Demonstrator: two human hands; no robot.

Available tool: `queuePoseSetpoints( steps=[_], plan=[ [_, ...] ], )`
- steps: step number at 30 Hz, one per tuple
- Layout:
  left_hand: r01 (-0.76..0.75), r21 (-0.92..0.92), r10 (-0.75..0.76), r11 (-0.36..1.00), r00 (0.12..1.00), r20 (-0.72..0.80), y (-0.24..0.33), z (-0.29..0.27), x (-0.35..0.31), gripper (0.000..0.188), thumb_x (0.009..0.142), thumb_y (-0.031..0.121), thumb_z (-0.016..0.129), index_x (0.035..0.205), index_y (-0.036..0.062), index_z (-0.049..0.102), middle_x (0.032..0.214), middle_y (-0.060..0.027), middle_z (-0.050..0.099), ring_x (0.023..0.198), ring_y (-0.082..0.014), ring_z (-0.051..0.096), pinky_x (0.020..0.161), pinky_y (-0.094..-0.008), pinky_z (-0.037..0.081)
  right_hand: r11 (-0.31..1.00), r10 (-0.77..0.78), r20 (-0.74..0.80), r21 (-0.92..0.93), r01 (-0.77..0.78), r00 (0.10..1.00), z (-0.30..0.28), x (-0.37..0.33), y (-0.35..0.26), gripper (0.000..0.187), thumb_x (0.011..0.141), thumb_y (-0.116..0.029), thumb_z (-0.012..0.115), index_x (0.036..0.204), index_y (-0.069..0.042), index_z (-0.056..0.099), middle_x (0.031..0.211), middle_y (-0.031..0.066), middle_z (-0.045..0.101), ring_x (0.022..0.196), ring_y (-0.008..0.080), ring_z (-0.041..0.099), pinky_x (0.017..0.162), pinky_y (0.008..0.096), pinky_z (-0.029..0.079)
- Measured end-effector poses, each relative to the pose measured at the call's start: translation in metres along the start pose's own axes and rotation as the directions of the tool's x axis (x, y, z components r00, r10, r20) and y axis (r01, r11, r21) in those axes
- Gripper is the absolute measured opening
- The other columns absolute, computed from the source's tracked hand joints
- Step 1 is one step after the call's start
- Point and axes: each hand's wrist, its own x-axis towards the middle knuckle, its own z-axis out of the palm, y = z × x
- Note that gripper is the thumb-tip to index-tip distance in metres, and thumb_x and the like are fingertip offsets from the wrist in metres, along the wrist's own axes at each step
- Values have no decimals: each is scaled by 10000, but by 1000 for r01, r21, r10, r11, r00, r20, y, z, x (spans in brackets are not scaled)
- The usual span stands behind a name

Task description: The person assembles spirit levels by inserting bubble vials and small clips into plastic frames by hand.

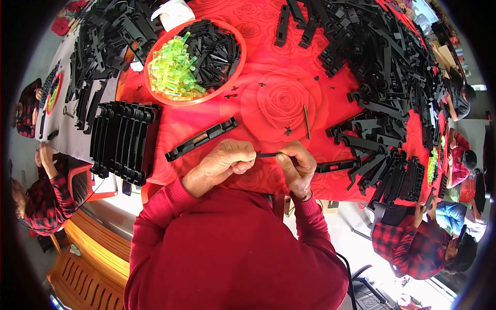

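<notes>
Between my two hands stretches a small thin black plastic piece (267, 154), roughly level, in front of my chest. My left hand (227, 159) pinches its left end between thumb and forefinger. At its right end, the thumb and forefinger of my right hand (298, 164) are closed on it. Just beyond my left hand lies a long black plastic housing (201, 139), slanting on the red tablecloth (206, 111). Another black housing (338, 165) lies right of my right hand. The fingers hide both ends of the small piece.
A red-rimmed round tray (244, 45) holds yellow-green clear pieces (173, 70) and small black parts (214, 49). Black housings are stacked at left (124, 139) and heaped at right (377, 72). A thin rod (307, 122) lies ahead. Other people sit at both sides.
</notes>
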Motion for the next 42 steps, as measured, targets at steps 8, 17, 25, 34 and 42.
queuePoseSetpoints(
  steps=[8,17,25,34,42],
  plan=[
    [140,363,-217,921,959,180,15,10,8,219,862,154,601,680,51,537,586,31,463,500,-52,375,470,-222,275,996,-82,-141,-54,75,987,-54,9,-31,44,805,16,648,822,22,608,748,82,574,610,127,518,538,245,414],
    [-273,955,515,120,839,175,39,5,120,81,796,49,652,825,-4,598,695,-112,615,623,-194,606,596,-322,473,913,376,-327,291,-286,867,-27,-18,4,79,888,28,546,833,-29,538,735,4,493,562,48,428,493,195,353],
    [-259,888,458,-380,781,424,50,0,210,76,788,74,660,859,51,643,803,-113,587,811,-304,578,789,-397,457,948,306,-119,125,-291,945,19,-37,45,78,854,-3,659,832,-17,586,716,-15,511,639,64,435,576,226,374],
    [-232,894,445,-382,802,399,43,13,295,160,773,69,663,925,39,623,870,-140,598,878,-348,555,810,-433,453,917,386,-86,141,-372,919,16,-32,46,66,844,-21,669,854,-12,604,717,50,543,602,109,492,538,256,394],
    [-351,935,527,-46,786,322,46,-10,295,111,825,11,618,933,7,642,838,-114,652,731,-259,613,658,-331,500,904,416,-69,134,-405,907,15,-29,45,70,843,-32,673,852,-10,607,711,54,540,611,115,500,543,262,400]
  ],
)
